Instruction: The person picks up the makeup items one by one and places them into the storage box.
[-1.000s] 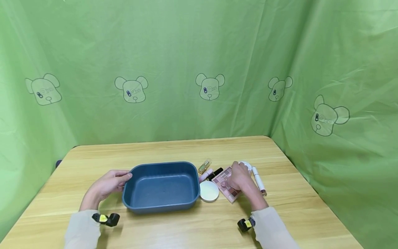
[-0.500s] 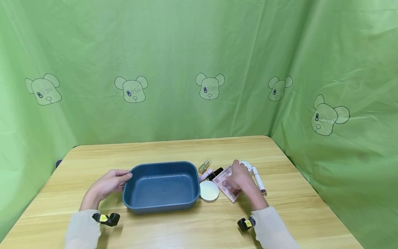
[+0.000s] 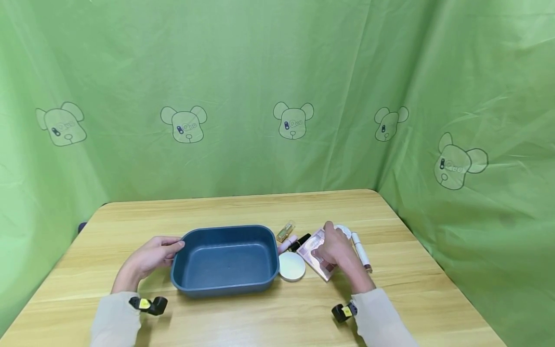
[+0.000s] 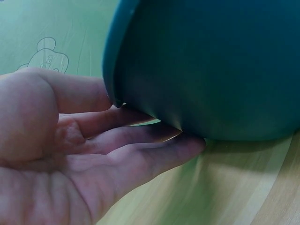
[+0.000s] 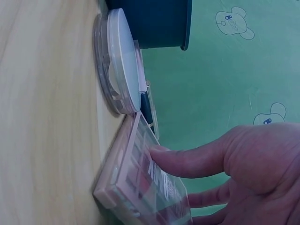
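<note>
My left hand (image 3: 149, 258) grips the left end of a dark blue plastic bin (image 3: 225, 291). In the left wrist view the thumb lies at the bin's rim (image 4: 112, 56), with the fingers against the outer wall. Over on the right, my right hand (image 3: 335, 246) holds a pink eyeshadow palette (image 3: 309, 250) with a clear lid. The right wrist view has the thumb pressing on the lid (image 5: 145, 164) and other fingers at the palette's far edge; the palette is tilted, one edge low near the table. A round white compact (image 3: 292, 266) lies between palette and bin.
By the bin's right end are a gold clear-capped lipstick (image 3: 285, 231), a pink tube (image 3: 286, 244) and a black tube (image 3: 299, 242). Beyond the right hand lie a white round item (image 3: 343, 230) and a white tube (image 3: 361, 251). Green curtains surround the wooden table (image 3: 243, 320).
The palette has tilted and shifted slightly away under my right hand, and its lid now catches more glare. My left hand and the bin have stayed put.
</note>
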The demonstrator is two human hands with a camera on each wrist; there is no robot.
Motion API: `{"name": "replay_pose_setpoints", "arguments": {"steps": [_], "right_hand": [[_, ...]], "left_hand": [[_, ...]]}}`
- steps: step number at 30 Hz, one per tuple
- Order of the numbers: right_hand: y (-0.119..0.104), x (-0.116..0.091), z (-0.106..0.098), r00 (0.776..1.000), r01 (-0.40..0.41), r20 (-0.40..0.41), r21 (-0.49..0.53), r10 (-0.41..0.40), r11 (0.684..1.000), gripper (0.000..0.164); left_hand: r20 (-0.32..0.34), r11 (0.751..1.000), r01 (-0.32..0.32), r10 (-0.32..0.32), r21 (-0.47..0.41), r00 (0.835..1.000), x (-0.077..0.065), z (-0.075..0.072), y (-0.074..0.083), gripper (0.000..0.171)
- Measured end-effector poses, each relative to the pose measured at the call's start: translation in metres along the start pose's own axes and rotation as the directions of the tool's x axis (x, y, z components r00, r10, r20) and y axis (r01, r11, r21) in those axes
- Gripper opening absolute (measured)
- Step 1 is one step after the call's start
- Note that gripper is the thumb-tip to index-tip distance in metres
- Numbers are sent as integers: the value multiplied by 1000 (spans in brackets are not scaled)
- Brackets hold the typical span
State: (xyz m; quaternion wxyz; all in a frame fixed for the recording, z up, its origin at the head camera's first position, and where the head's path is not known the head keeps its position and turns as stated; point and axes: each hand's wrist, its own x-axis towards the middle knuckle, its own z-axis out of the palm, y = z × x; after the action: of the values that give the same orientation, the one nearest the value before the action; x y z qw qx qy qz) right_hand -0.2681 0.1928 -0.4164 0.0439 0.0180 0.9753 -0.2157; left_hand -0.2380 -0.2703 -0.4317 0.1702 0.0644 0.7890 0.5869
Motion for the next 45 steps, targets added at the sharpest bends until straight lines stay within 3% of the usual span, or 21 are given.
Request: {"name": "replay_pose_setpoints", "arguments": {"steps": [10,28,35,41,45], "right_hand": [[1,-1,-3,1000,0,-13,19,0,1000,65],[11,4,-14,1000,9,0,22,-9,1000,62],[15,3,-19,999,-7,32,123,3,992,46],[22,4,-27,999,19,48,127,-25,992,44],[23,2,-33,998,40,49,136,-47,990,30]], "left_hand": [[-5,1000,3,-3,-2,1000,0,1,1,52],[-14,1000,14,-14,18,1000,1,1,0,54],[-14,1000,18,-18,17,1000,0,1,1,54],[-17,1000,19,-18,13,1000,0,1,1,54],[-19,1000,20,-19,12,1000,0,1,1,54]]}}
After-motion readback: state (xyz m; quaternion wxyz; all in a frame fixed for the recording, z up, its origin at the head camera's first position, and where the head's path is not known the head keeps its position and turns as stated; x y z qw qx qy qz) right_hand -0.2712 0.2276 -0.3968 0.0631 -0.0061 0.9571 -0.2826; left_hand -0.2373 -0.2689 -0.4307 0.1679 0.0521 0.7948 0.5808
